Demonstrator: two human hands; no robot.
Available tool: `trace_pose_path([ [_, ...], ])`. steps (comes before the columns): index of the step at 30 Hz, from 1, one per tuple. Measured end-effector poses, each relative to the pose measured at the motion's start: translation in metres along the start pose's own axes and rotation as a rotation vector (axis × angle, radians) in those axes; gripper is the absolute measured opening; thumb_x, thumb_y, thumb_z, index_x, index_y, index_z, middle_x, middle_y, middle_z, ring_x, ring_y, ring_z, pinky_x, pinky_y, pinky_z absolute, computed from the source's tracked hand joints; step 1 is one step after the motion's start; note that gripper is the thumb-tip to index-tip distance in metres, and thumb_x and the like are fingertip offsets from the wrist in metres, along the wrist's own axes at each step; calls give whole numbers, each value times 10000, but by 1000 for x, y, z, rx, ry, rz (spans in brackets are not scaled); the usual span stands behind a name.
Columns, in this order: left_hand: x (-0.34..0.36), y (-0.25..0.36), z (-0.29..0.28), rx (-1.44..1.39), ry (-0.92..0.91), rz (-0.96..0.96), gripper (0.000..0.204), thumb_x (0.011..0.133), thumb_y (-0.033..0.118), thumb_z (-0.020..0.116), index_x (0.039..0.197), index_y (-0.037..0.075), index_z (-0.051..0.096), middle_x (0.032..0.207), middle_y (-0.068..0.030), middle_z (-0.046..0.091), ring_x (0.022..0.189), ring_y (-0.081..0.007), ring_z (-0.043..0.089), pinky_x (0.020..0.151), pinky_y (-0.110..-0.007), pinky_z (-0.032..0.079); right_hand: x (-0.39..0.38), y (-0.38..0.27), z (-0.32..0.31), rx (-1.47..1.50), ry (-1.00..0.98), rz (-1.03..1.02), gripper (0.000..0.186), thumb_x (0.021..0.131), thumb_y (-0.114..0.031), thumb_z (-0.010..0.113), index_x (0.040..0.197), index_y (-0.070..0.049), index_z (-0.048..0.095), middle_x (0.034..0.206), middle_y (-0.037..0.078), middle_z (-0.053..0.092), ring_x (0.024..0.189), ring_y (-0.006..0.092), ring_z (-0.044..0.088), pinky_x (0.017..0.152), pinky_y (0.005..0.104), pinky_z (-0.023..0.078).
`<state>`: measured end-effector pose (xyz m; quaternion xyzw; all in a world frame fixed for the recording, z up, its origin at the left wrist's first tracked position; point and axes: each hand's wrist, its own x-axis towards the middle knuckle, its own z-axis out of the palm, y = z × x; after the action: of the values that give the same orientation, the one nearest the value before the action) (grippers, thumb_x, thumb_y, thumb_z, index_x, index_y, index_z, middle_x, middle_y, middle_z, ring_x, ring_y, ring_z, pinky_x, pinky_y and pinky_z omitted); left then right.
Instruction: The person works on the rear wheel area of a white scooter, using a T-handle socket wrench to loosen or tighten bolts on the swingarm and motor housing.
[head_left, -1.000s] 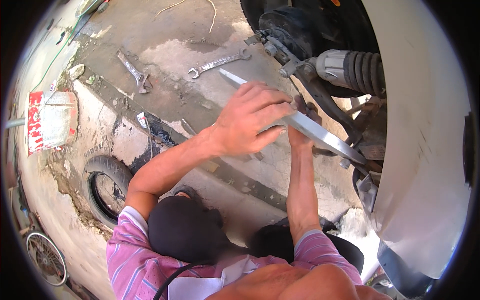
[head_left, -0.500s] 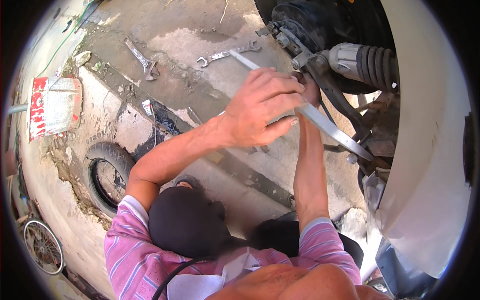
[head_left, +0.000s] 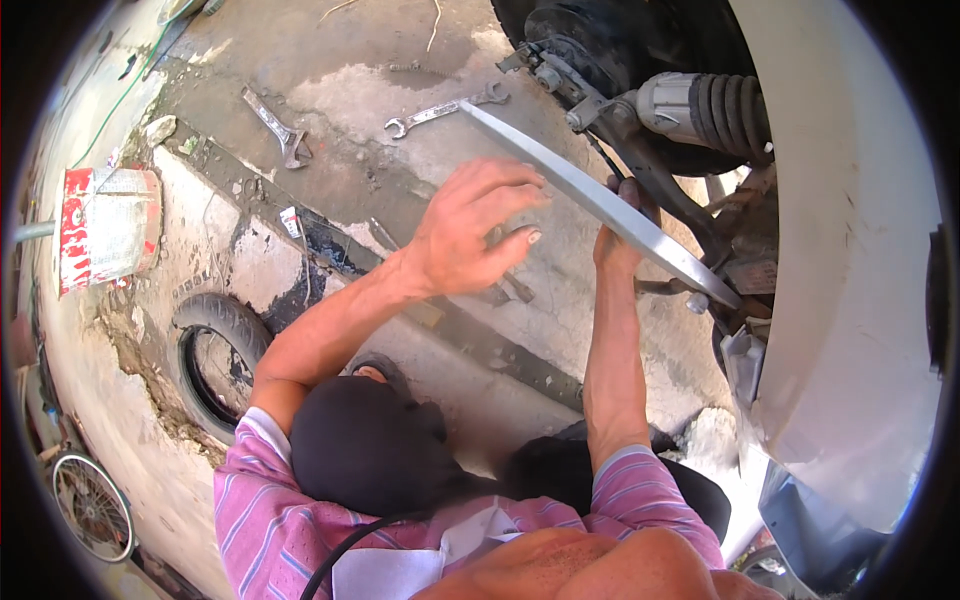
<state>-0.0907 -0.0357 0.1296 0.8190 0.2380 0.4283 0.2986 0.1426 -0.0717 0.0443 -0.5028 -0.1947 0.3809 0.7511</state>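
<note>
A long flat silver metal bar (head_left: 580, 190) slants from above the floor down to the underside of the vehicle, its lower end beside the suspension arm (head_left: 650, 175). My right hand (head_left: 617, 247) grips the bar near its middle from below, with dark-smudged fingertips showing past its far edge; the bar hides part of the palm. To the left, my left hand (head_left: 477, 222) hangs in the air off the bar, its fingers curved and the thumb apart, holding nothing. A ribbed rubber boot (head_left: 735, 115) sits on the grey joint beyond the right hand.
On the concrete floor lie an adjustable wrench (head_left: 275, 128) and an open-end wrench (head_left: 445, 110). A tyre (head_left: 222, 350), a red and white bucket (head_left: 110, 225) and a spoked wheel (head_left: 92, 505) are at left. The pale body panel (head_left: 850, 300) walls off the right side.
My left hand has let go of the bar and drawn back to the left. The bar's far part has shifted slightly, and my right hand now shows lower along it.
</note>
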Motion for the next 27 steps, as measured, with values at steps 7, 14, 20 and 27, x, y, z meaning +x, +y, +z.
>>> trace_pose_path([
  [7,-6,-3,5,-48,-35,-21,329,754,11,723,1074,18,647,1141,-152,646,1057,-328,623,917,-405,501,27,10,-5,-473,-6,49,232,956,-105,646,1133,41,610,956,114,696,794,191,674,770,339,565],
  [14,-16,-4,4,-41,-91,-60,288,783,21,711,1065,21,652,1096,-150,658,1028,-321,632,898,-395,507,27,22,6,-347,-31,-151,270,923,-174,719,1071,35,633,896,125,722,708,195,712,634,294,565],
  [20,-24,-16,8,-87,-107,-139,233,836,48,663,1066,12,662,1053,-155,666,999,-316,641,879,-383,509,45,35,-20,-293,-142,-103,193,983,-133,635,1104,16,627,951,120,709,797,193,685,758,319,569],
  [27,-51,-40,-6,-128,-99,-363,207,871,52,638,1069,4,673,1031,-156,668,958,-288,650,862,-349,498,32,29,-2,-178,-111,-56,185,959,-167,675,1034,-4,631,874,112,723,719,176,684,618,288,518],
])
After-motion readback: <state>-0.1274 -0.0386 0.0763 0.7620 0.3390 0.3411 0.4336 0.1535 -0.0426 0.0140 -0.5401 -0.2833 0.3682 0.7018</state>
